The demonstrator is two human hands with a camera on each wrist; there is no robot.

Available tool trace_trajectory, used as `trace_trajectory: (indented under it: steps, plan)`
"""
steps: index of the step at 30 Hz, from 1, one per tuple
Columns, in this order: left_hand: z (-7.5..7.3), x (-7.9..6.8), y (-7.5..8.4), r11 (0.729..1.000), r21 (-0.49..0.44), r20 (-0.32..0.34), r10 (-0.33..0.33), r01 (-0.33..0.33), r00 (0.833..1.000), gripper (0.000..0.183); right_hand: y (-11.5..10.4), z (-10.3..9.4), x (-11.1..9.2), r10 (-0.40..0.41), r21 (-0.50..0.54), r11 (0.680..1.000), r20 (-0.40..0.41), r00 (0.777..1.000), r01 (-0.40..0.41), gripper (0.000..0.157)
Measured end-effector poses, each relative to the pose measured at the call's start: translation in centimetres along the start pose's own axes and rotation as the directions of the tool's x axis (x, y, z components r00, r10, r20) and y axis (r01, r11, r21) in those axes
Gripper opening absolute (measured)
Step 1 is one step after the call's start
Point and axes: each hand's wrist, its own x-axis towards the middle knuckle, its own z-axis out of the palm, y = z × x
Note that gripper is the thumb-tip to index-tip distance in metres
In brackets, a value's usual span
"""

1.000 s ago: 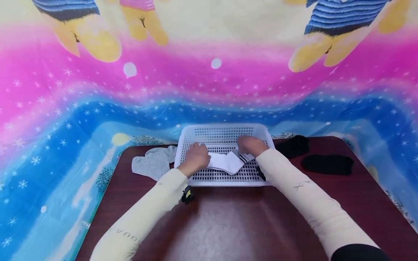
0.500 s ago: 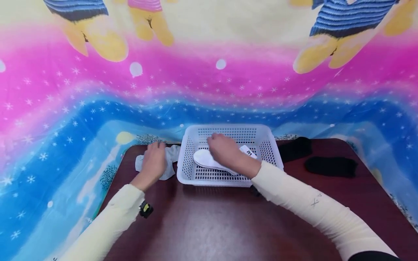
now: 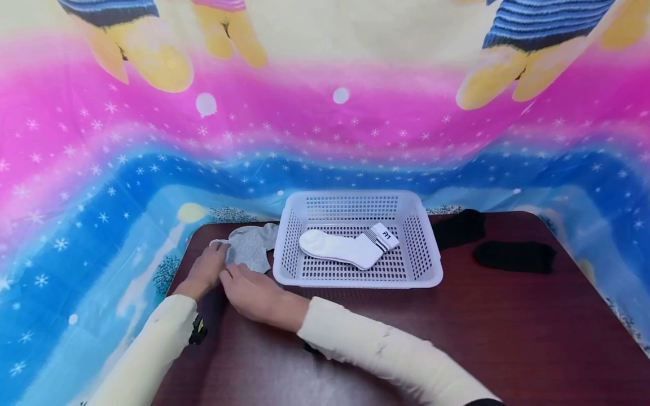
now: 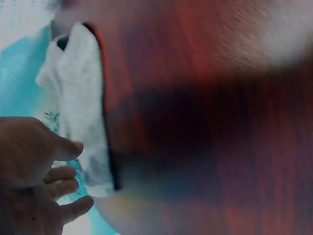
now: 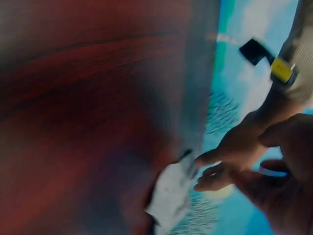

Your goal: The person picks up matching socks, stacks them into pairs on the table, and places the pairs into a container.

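Grey socks (image 3: 251, 248) lie overlapped at the table's left end, beside the basket. My left hand (image 3: 205, 270) is at their left end. In the left wrist view its thumb and fingers are spread near the grey cloth (image 4: 88, 112), not closed round it; contact is unclear. Just right of it, my right hand (image 3: 256, 293) reaches across with loosely bent fingers and nothing seen in them. The right wrist view is blurred, with the right hand (image 5: 279, 181) close to the left. White socks (image 3: 335, 248) with black stripes lie together inside the white basket (image 3: 355, 282).
To the basket's right are two black socks, one flat (image 3: 515, 256) and one (image 3: 459, 228) partly behind the basket wall. The dark red table (image 3: 386, 327) runs back to a patterned cloth (image 3: 325, 135) hung behind it.
Both hands have left the white socks, which now lie in the basket. The left hand moved left to the grey socks first; the right hand then crossed over beside it.
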Motion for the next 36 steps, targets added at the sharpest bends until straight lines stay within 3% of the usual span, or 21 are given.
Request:
trace_trajectory:
  steps: [2,6,11,14,17,22,25,31,36]
  plan:
    - [0.6,-0.4,-0.4,1.0,0.009,0.033,0.027,-0.027,0.999,0.048,-0.4,1.3,0.8,0.106,-0.032,0.994,0.118,0.987,-0.103,0.03]
    - [1.3,-1.0,-0.9,0.998,0.018,0.086,0.057,-0.058,0.995,0.046,-1.1,3.2,1.6,0.262,-0.116,0.965,0.325,0.909,-0.236,0.036]
    - [1.3,-0.5,-0.9,0.994,0.02,0.075,0.108,-0.11,0.991,0.041,-1.5,5.1,2.0,0.275,-0.126,0.961,0.436,0.857,-0.245,0.047]
    - [1.1,0.0,-0.7,0.993,0.034,0.086,0.113,-0.116,0.99,0.039,-1.5,6.0,2.1,0.258,-0.119,0.966,0.477,0.84,-0.229,0.053]
    - [0.9,0.2,-0.5,0.994,0.045,0.076,0.098,-0.101,0.992,0.034,-1.4,6.4,2.1,0.233,-0.124,0.972,0.472,0.85,-0.197,0.055]
    - [1.0,-0.3,-0.1,0.995,0.072,0.014,0.067,-0.068,0.998,0.025,-1.4,6.7,1.2,0.18,-0.191,0.975,0.366,0.913,-0.116,0.055]
    - [1.4,-1.4,0.1,0.994,0.096,-0.018,0.047,-0.045,0.999,0.024,-1.7,6.6,0.2,0.137,-0.215,0.974,0.328,0.935,-0.067,0.057]
    - [2.6,-3.7,0.9,0.989,0.128,-0.092,0.08,-0.068,0.992,0.026,-2.6,6.1,-2.1,0.08,-0.21,0.978,0.316,0.945,-0.012,0.062]
    - [3.4,-5.7,3.0,0.986,0.121,-0.103,0.125,-0.112,0.987,0.03,-2.2,5.3,-5.4,0.031,-0.217,0.976,0.266,0.963,0.028,0.062]
